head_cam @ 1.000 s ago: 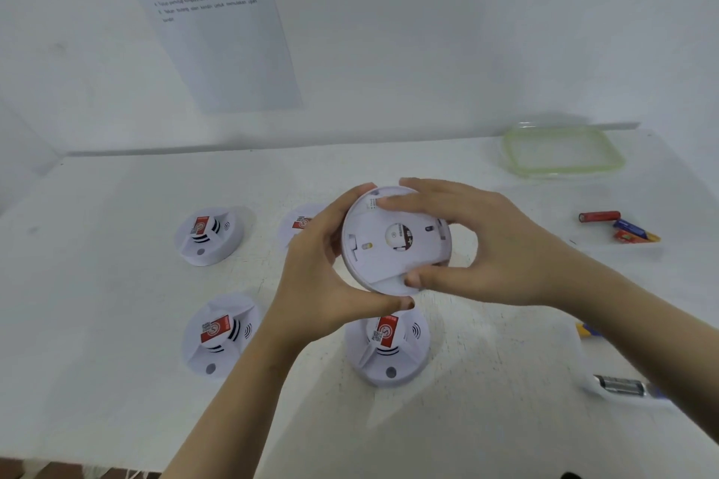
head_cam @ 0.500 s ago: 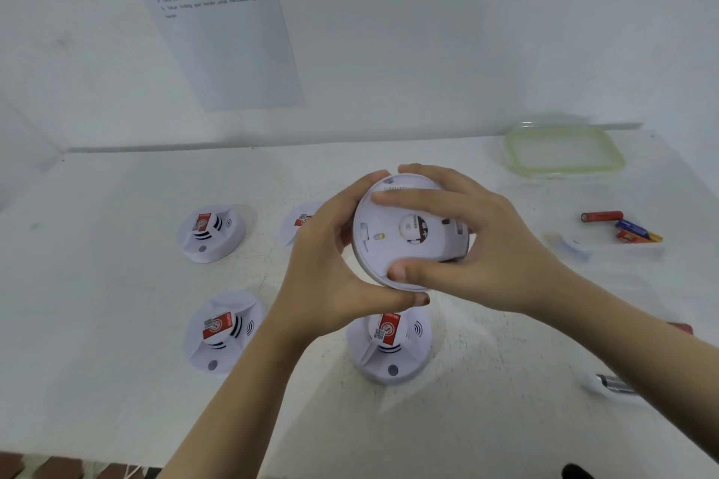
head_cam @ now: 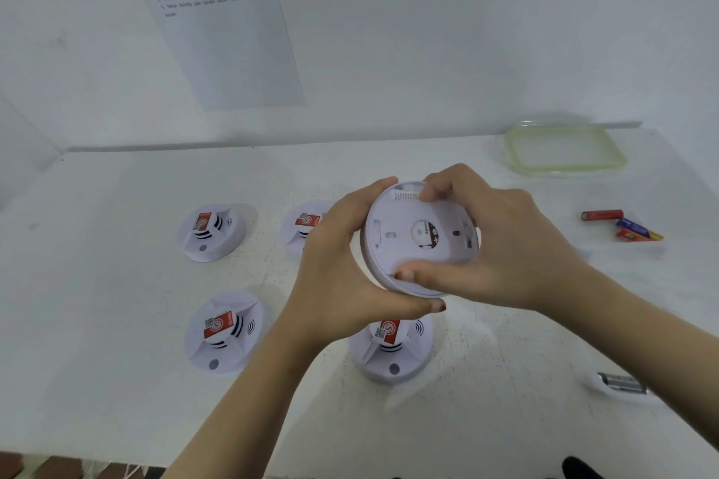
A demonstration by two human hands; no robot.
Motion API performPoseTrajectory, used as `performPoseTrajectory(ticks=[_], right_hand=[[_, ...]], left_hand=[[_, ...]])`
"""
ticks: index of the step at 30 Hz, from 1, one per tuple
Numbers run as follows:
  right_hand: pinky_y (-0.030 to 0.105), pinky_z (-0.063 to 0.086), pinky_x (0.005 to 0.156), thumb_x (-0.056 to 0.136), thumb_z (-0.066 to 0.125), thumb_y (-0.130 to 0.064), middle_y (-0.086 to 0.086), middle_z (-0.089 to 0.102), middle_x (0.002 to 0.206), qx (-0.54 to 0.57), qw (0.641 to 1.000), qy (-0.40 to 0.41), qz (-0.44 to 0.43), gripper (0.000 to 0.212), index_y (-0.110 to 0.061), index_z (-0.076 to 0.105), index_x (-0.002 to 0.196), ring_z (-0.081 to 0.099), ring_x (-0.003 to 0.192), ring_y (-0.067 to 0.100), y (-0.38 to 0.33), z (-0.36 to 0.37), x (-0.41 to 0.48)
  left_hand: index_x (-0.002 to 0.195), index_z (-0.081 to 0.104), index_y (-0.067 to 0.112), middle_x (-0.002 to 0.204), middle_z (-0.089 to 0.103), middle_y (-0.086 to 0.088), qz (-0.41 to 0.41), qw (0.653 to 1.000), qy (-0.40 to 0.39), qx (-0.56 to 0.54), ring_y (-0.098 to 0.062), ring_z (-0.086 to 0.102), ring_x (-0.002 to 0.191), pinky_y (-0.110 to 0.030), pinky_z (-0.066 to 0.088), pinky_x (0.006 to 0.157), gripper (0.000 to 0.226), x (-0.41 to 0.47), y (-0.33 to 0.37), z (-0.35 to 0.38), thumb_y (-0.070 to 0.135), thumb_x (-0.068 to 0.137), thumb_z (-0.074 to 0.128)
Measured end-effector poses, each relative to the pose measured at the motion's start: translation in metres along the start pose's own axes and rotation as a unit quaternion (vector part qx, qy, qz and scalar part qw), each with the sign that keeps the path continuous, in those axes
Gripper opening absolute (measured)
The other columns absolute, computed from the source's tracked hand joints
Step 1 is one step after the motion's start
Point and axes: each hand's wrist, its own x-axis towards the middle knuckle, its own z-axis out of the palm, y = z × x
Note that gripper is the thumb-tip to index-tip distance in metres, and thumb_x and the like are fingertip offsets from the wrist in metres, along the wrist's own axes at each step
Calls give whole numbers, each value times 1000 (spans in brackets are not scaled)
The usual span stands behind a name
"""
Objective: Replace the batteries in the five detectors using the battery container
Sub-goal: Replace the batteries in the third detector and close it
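Observation:
Both hands hold one round white detector above the table, its back plate turned toward me. My left hand grips its left rim and underside. My right hand clamps the back plate, fingers on the top edge and thumb on the lower edge. Several more white detectors with red labels lie face up on the table: one at the back left, one partly hidden behind my left hand, one at the front left and one below my hands.
A clear container lid with a green rim lies at the back right. Loose batteries, red and blue, lie at the right. A silver battery rests near my right forearm. A printed instruction sheet hangs on the wall.
The held detector has been turned in my hands and raised slightly. My right fingers have shifted along the top edge of its back plate.

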Motion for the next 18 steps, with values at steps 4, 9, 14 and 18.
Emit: performPoseTrajectory(ticks=[4, 9, 14, 18], right_hand=[[23, 44, 61, 56, 59, -71, -8, 63, 83, -18, 1000, 13, 8, 67, -25, 44, 102, 55, 65, 12, 0, 3, -1], [17, 45, 56, 63, 54, -70, -15, 61, 91, -33, 999, 2, 21, 62, -32, 40, 109, 59, 69, 5, -4, 6, -1], [27, 51, 84, 58, 64, -69, -30, 52, 117, 106, 990, -32, 84, 89, -58, 16, 133, 57, 103, 1, -9, 12, -2], [12, 49, 78, 57, 83, -46, -42, 52, 105, 216, 970, -21, 109, 102, -61, 17, 133, 53, 105, -13, -10, 13, -2]], left_hand=[[124, 52, 27, 116, 61, 15, -5, 1000, 14, 6, -3, 58, 111, -16, 49, 84, 92, -2, -1, 3, 35, 39, 86], [129, 50, 21, 122, 57, 11, -6, 998, 41, 36, -2, 55, 114, -15, 47, 87, 94, -2, -3, 5, 40, 44, 84], [137, 31, 32, 130, 50, 10, 12, 997, 57, 54, -11, 51, 120, -15, 43, 94, 104, 0, -5, 7, 27, 52, 90], [139, 23, 33, 135, 46, 8, 46, 996, 46, 58, -13, 48, 124, -20, 41, 99, 108, 0, -5, 8, 21, 56, 91]])
